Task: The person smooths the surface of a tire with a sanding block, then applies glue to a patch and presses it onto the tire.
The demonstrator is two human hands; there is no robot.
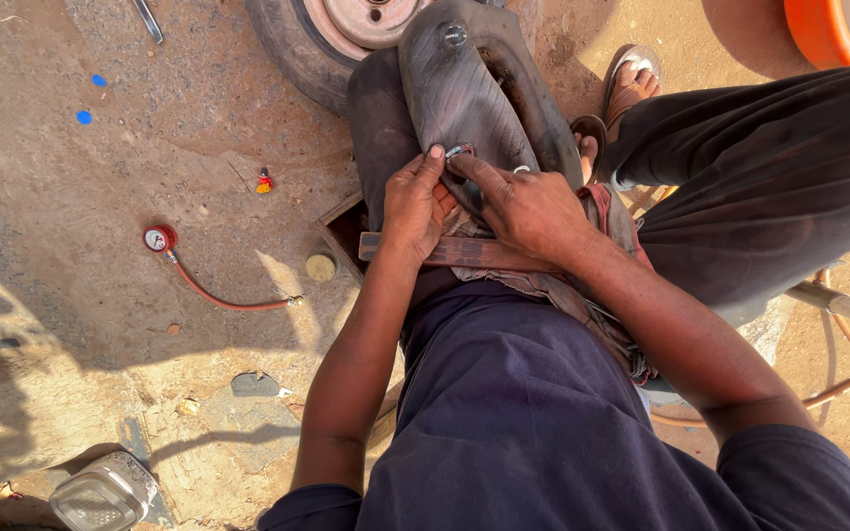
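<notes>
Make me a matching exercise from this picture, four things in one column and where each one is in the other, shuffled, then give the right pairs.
Things
1. round red pressure gauge on a red hose
2. black rubber inner tube
3. orange plastic tub
4. worn tyre on a metal wheel rim

Places
A. top right corner
B. on the dirt ground, left of the left hand
C. under both hands, across the lap; the right hand presses on it
D. top edge, beyond the tube

Pairs: 1-B, 2-C, 3-A, 4-D
</notes>
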